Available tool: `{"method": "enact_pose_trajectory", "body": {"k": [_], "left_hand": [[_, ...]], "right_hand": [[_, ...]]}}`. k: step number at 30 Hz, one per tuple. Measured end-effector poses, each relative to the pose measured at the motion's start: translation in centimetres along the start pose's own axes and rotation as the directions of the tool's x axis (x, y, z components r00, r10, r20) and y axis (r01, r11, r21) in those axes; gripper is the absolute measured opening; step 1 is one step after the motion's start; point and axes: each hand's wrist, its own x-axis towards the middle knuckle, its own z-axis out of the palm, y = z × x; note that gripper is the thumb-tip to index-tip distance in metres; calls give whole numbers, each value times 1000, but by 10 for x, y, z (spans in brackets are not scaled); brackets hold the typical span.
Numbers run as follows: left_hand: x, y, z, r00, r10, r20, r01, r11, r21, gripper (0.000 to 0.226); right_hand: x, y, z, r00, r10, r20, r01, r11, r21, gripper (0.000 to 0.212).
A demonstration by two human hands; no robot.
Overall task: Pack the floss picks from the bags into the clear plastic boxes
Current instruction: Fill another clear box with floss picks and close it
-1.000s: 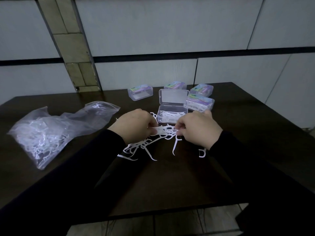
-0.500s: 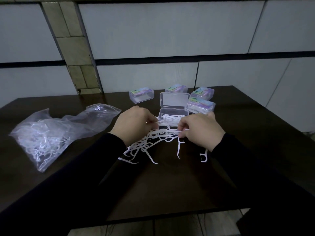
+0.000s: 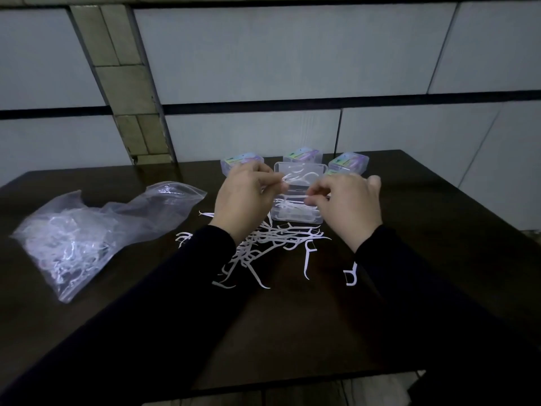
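Both hands are raised above the open clear plastic box point(image 3: 296, 213), which sits on the dark tabletop point(image 3: 439, 230) with its lid point(image 3: 301, 171) standing up at the far side. The left hand point(image 3: 243, 200) has its fingers curled and pinches a small bunch of white floss picks point(image 3: 295, 177) at one end; the bunch reaches rightward from the fingertips, in front of the lid and above the box. The right hand point(image 3: 348, 206) is likewise curled, thumb and fingertips pinching a thin white pick point(image 3: 292, 196) over the box; which end it holds cannot be told. Some picks already lie inside the box. A loose heap of floss picks point(image 3: 263, 244) lies on the tabletop just nearer than the box, between and below the two wrists, with one single pick point(image 3: 308, 259) and another point(image 3: 350, 277) lying apart to the right. A clear plastic bag point(image 3: 87, 232) holding more picks lies well to the left of the left hand. Three closed boxes with coloured labels stand behind the open one: one at left point(image 3: 234, 164), one in the middle point(image 3: 303, 154), one at right point(image 3: 348, 162). Dark sleeves point(image 3: 175, 288) cover both forearms.
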Motion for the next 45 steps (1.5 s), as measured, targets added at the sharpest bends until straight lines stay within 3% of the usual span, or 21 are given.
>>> {"method": "enact_pose_trajectory", "body": {"k": [4, 7, 11, 18, 29, 35, 39, 45], "left_hand": [[7, 1, 15, 997, -71, -44, 65, 990, -128, 18], [10, 0, 25, 989, -149, -2, 145, 959, -243, 17], [10, -1, 31, 984, -171, 45, 177, 950, -257, 17], [11, -1, 33, 993, -69, 100, 71, 997, -15, 14], [12, -3, 38, 986, 31, 167, -72, 966, 250, 21], [11, -4, 37, 977, 41, 209, -86, 973, 215, 23], [12, -5, 31, 971, 63, 230, -100, 983, 153, 21], [10, -19, 12, 983, -13, 184, -11, 992, 127, 21]], "right_hand": [[6, -1, 11, 1000, -13, -10, 13, 999, 33, 11], [7, -2, 16, 999, -39, -3, 40, 998, 49, 11], [8, 2, 22, 996, -91, -21, 91, 996, 24, 11], [7, 7, 29, 995, -94, -18, 95, 993, 63, 14], [2, 25, 22, 998, 42, -40, -33, 980, 197, 28], [-3, 28, 17, 999, 37, 12, -39, 981, 191, 35], [-4, 30, 17, 989, 71, 133, -91, 984, 150, 39], [-5, 30, 14, 979, 60, 195, -96, 978, 184, 52]]}}
